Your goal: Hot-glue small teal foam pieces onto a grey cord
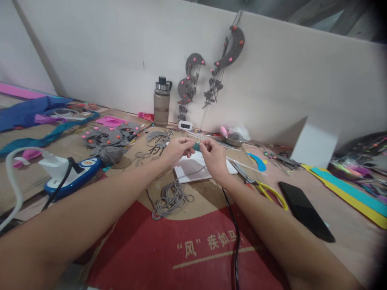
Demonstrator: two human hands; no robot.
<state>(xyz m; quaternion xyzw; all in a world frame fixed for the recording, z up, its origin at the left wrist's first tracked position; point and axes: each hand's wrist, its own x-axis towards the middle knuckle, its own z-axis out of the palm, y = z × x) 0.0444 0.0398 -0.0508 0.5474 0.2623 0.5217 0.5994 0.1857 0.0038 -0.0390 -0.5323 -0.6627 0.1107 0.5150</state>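
Above a white pad [193, 171], my left hand [180, 151] and my right hand [213, 157] meet fingertip to fingertip. Both are closed on a small teal piece [196, 146], too small to tell what it is. From under my right hand a grey cord [193, 175] runs down leftward to a loose coil of cord [169, 199] on the cardboard. Grey felt cutouts [157, 137] lie beyond my left hand. Just right of the pad rest scissors with yellow handles [260, 183].
A water bottle [161, 102] and a small digital clock [185, 125] stand at the back wall, below hanging grey moon garlands [232, 48]. A power strip [72, 175] lies left, a phone [305, 209] right. A black cable [232, 225] crosses the red cardboard [136, 249].
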